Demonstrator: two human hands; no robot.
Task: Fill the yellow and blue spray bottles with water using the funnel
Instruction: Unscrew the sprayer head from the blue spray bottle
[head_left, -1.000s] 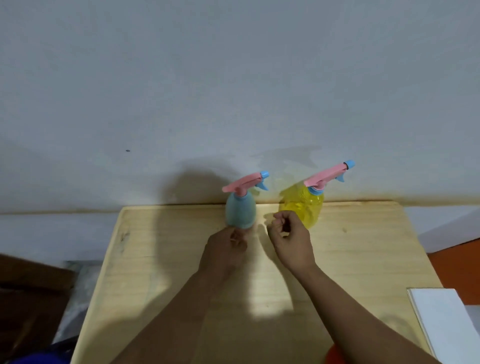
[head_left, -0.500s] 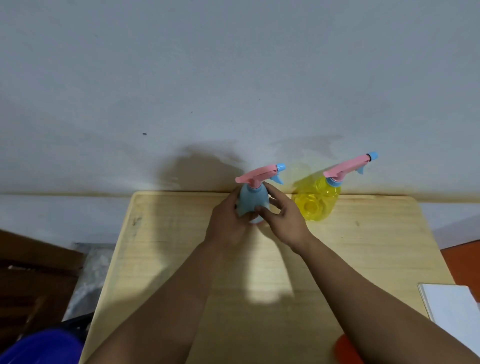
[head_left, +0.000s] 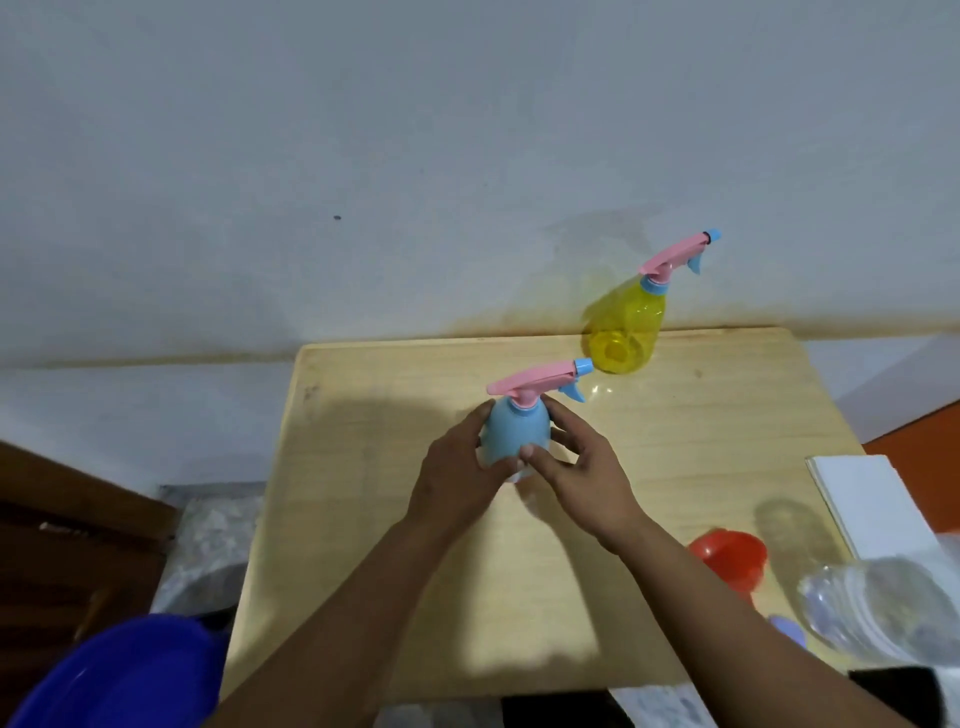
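1. Nearest the camera, a blue basin (head_left: 119, 675) shows at the lower left beside the wooden table (head_left: 363, 519), and a clear plastic bottle (head_left: 878, 608) lies on its side at the lower right, blurred.
2. Just beyond that bottle, the red funnel (head_left: 730, 564) rests on the table near the right forearm, apart from both hands.
3. A white flat object (head_left: 878, 504) (possibly a board or a book, hard to tell) lies at the table's right edge.
4. At mid-table, the left hand (head_left: 457, 478) and the right hand (head_left: 582, 473) wrap the blue spray bottle (head_left: 514, 431) from either side, gripping it.
5. The left fingers (head_left: 480, 415) curl round the bottle's left flank; the right thumb (head_left: 530, 452) presses on its front and the other right fingers reach up its right side toward the neck.
6. The bottle stands roughly upright between the palms, its pink trigger head clear above the fingers, nozzle pointing right.
7. Farther back, the yellow spray bottle (head_left: 626, 332) sits at the table's far edge against the wall (head_left: 415, 156), well apart from both hands, its pink head on.
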